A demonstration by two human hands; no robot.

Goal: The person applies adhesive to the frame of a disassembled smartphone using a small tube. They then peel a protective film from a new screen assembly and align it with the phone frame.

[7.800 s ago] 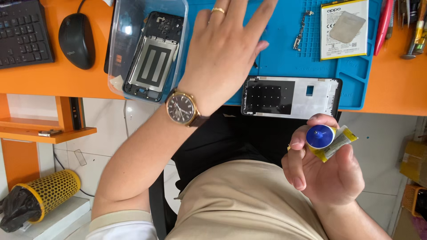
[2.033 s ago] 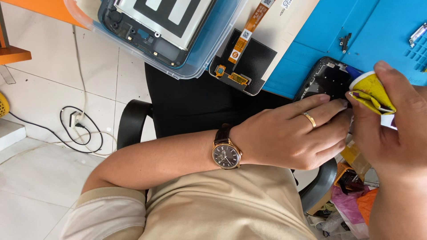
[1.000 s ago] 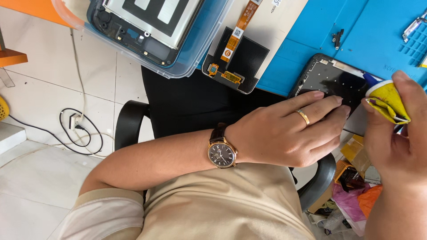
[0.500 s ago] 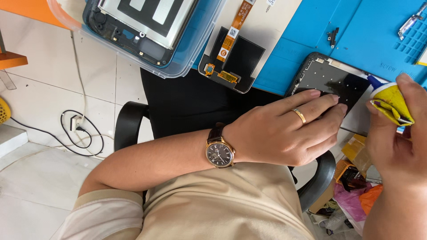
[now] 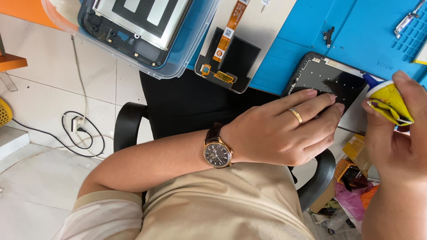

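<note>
— What's nearest the camera?

— The left hand [image 5: 284, 131], wearing a ring and a wristwatch [image 5: 217, 154], lies flat with fingers spread, pressing its fingertips [image 5: 331, 104] on the dark phone frame [image 5: 327, 82]. Nothing is gripped; it simply pins the frame down.

— And the right hand?

— The right hand [image 5: 396, 133] is closed around a crumpled yellow glue tube [image 5: 389, 100], its blue nozzle [image 5: 369, 80] pointing at the frame's edge, just beside it.

— Where does the frame lie?

— On the near edge of the blue repair mat [image 5: 356, 26], partly overhanging the worktop. I'd judge it light, thin and easily bent, so holding it flat by the rim seems wiser than pinching the middle. The tube looks soft and nearly spent; squeeze from its folded end.

— Farther out?

— A replacement screen [image 5: 233, 58] with an orange flex cable [image 5: 231, 31], then a clear plastic tray [image 5: 195, 49] holding another phone body [image 5: 138, 26]. Tweezers [image 5: 407, 20] lie at the mat's far corner.
</note>
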